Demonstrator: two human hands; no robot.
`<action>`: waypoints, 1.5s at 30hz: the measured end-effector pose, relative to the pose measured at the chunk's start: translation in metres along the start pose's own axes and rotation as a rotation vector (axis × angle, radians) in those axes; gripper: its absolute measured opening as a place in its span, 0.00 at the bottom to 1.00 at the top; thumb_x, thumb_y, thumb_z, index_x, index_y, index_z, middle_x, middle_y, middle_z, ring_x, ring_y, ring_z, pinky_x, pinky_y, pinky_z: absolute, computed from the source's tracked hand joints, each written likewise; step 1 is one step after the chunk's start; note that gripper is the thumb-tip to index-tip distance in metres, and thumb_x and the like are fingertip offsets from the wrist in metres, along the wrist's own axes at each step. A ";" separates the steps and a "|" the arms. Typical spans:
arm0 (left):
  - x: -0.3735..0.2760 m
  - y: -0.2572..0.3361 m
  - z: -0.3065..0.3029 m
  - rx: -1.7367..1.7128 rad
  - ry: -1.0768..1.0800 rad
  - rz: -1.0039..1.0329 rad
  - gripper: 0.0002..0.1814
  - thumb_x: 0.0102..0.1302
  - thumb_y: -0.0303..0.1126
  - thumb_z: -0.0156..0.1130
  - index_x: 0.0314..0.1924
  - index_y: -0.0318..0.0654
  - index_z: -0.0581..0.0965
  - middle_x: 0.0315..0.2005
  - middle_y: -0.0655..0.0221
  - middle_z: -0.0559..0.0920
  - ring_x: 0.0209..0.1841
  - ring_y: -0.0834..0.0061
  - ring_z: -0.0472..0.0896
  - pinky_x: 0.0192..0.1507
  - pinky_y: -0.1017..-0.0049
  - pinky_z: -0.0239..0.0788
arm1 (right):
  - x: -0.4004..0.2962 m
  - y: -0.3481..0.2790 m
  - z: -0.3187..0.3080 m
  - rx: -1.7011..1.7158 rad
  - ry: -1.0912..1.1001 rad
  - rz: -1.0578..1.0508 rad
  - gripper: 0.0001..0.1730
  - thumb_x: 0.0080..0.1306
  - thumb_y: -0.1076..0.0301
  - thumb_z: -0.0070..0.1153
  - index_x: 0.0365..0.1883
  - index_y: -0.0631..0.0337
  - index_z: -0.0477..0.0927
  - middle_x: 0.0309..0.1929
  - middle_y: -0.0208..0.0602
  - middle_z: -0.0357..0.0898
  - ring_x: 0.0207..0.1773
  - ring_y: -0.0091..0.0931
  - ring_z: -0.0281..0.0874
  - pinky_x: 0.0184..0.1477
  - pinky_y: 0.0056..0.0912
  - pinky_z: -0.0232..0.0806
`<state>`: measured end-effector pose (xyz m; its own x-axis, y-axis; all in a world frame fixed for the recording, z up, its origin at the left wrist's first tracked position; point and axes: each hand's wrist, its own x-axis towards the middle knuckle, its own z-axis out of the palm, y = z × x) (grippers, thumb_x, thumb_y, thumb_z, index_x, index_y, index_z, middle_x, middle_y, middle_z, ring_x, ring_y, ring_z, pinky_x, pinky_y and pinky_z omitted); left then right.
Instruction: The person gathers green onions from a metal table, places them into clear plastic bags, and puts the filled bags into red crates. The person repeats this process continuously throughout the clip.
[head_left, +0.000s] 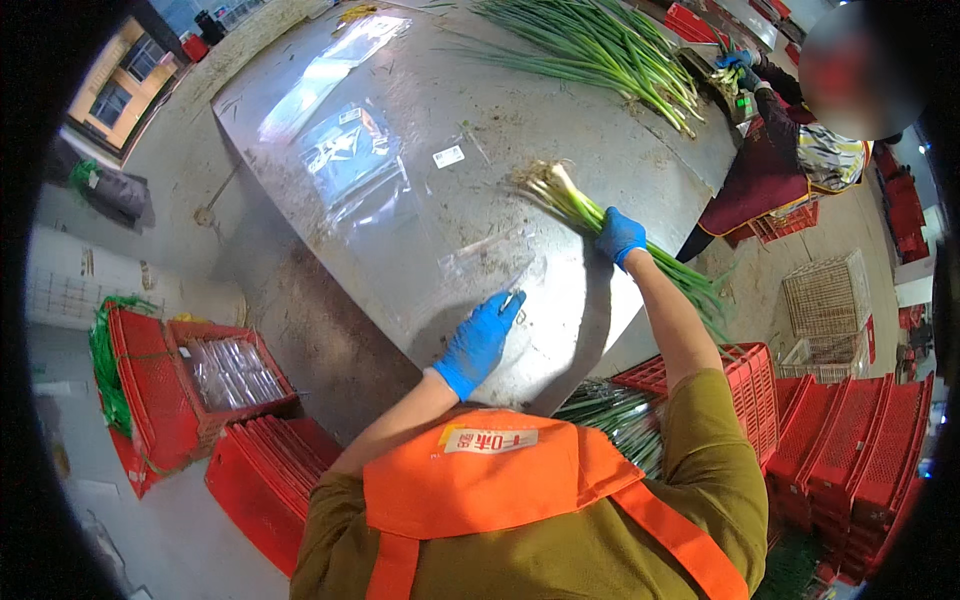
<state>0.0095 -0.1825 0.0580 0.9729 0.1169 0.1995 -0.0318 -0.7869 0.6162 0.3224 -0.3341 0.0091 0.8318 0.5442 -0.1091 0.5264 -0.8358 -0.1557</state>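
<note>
My right hand (622, 235), in a blue glove, is closed round a bunch of green onions (576, 202) above the metal table (480, 187). The roots point to the upper left, and the green leaves trail past my forearm. My left hand (484, 337), gloved in blue too, is over the near part of the table, its thumb and fingers close together by a small thin item that I cannot make out. Clear plastic film lies just beyond it. Farther up are a white label (448, 156) and a pack of plastic bags (349, 154). A large pile of green onions (600, 56) covers the far side.
A co-worker in a maroon apron (769, 169) handles onions at a scale (739, 105) at the upper right. A red crate (754, 390) with packed onions stands near my right elbow. Stacked red crates (847, 442) are at right; a crate of packs (232, 371) is at left.
</note>
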 end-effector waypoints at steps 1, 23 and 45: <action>-0.005 0.002 -0.001 0.024 0.010 -0.003 0.27 0.56 0.19 0.48 0.57 0.42 0.71 0.52 0.54 0.71 0.50 0.56 0.73 0.52 0.66 0.67 | -0.010 0.000 -0.003 0.004 -0.041 0.010 0.17 0.54 0.62 0.54 0.41 0.60 0.73 0.35 0.51 0.79 0.41 0.46 0.78 0.42 0.43 0.70; -0.037 0.077 0.015 0.344 -0.241 0.118 0.16 0.55 0.25 0.53 0.44 0.43 0.78 0.44 0.64 0.80 0.40 0.55 0.78 0.42 0.62 0.72 | -0.385 0.001 -0.105 1.035 -0.297 0.171 0.17 0.48 0.66 0.60 0.34 0.67 0.74 0.26 0.30 0.75 0.27 0.22 0.70 0.31 0.29 0.66; -0.275 0.154 -0.001 -0.262 -0.127 0.374 0.32 0.57 0.22 0.47 0.65 0.43 0.62 0.61 0.56 0.66 0.54 0.53 0.73 0.54 0.65 0.66 | -0.671 -0.135 -0.025 -0.067 -0.252 0.249 0.22 0.48 0.59 0.62 0.39 0.61 0.72 0.29 0.52 0.78 0.34 0.46 0.78 0.35 0.45 0.70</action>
<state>-0.2636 -0.3351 0.0984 0.9035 -0.2328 0.3598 -0.4259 -0.5796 0.6947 -0.3025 -0.5881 0.1275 0.8711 0.3170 -0.3752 0.3303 -0.9434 -0.0302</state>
